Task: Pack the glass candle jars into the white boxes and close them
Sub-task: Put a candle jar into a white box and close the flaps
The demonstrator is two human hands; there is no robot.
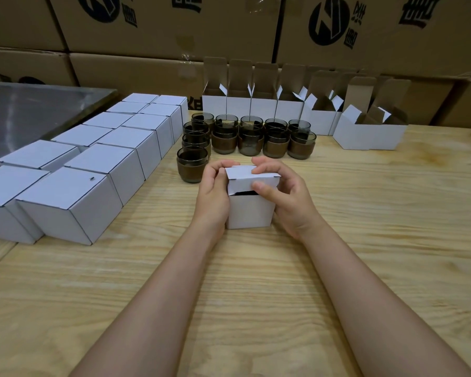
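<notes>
A small white box (249,210) stands on the wooden table (365,240) in the middle of the view. Its lid flap (252,176) is folded over the top, with a dark gap still showing under the front tuck. My left hand (212,194) grips the box's left side, fingers curled over the top edge. My right hand (280,191) holds the right side, thumb pressing on the front tuck and fingers on the lid. Behind the box stand several dark glass candle jars (249,140) in rows. What is inside the held box is hidden.
Several closed white boxes (98,170) sit in two rows at the left. Several open white boxes (291,104) with raised flaps line the back, one nearer at the right (370,134). Brown cartons (174,36) form a wall behind. A metal sheet (25,115) lies at far left.
</notes>
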